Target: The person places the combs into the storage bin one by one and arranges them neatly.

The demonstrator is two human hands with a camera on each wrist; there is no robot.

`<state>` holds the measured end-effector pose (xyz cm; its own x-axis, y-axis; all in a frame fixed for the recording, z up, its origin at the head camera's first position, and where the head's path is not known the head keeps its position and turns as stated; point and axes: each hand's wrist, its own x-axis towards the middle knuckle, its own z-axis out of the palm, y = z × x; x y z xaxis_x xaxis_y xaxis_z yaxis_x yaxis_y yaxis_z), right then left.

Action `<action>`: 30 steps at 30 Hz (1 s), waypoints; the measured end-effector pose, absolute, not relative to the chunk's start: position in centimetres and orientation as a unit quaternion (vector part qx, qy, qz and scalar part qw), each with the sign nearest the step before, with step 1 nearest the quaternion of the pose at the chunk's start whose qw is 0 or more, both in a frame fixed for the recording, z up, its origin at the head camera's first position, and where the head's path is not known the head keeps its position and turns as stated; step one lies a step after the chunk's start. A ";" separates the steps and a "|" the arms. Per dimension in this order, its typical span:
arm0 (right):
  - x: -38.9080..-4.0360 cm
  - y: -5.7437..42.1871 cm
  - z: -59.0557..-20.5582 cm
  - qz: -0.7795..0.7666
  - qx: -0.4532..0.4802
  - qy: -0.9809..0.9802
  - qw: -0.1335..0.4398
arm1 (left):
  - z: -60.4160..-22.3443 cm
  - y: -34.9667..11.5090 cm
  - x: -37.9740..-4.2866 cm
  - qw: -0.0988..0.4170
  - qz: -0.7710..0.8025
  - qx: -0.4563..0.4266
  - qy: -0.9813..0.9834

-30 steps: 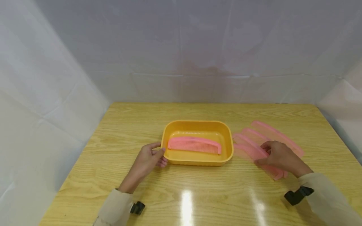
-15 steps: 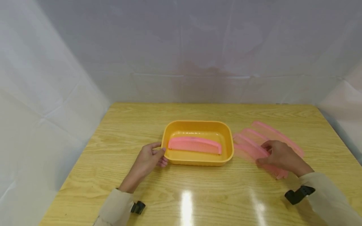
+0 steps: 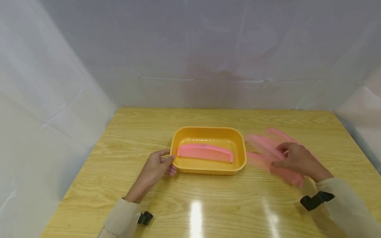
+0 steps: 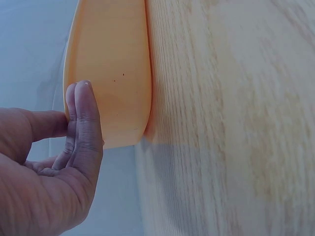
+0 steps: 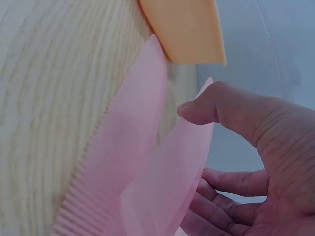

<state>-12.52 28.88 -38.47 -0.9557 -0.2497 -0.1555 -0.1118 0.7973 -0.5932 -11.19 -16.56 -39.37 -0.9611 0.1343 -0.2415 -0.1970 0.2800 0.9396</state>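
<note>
A yellow plastic basin (image 3: pixel 208 172) stands mid-table with one pink comb (image 3: pixel 205 152) lying inside it. My left hand (image 3: pixel 156 167) pinches the basin's left rim between thumb and fingers, as the left wrist view also shows at the basin wall (image 4: pixel 115 73). To the right of the basin, my right hand (image 3: pixel 297 160) pinches a pink comb (image 5: pixel 170 167) by its spine, tilted up off the others. Beneath it another pink comb (image 5: pixel 118 132) lies flat on the table, its tip by the basin. Further pink combs are partly hidden behind my right hand.
The wooden table (image 3: pixel 143 132) has a grey-white sheet (image 3: pixel 190 59) hanging behind it and at both sides. One more comb (image 3: pixel 278 133) lies at the far right of the group, half covered by the right hand.
My right hand has lifted a comb slightly off the group, and it now blurs with motion. The left hand and the basin have stayed put.
</note>
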 end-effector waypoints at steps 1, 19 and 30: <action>-12.6 28.9 -38.3 -0.306 -0.099 0.940 0.111 | -39.3 -16.6 -11.2 0.139 0.599 -0.022 0.788; -14.4 27.2 -35.3 -0.321 -0.090 0.936 0.111 | -39.5 -16.5 -11.1 0.139 0.602 -0.023 0.786; -15.7 25.2 -34.2 -0.304 -0.097 0.942 0.105 | -39.4 -16.6 -11.1 0.139 0.601 -0.022 0.787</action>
<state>-15.72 25.22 -34.18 -0.9592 -0.2463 -0.1391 -0.1187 0.7969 -0.5923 -11.14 -16.59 -39.44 -0.9605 0.1324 -0.2447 -0.2013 0.2766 0.9397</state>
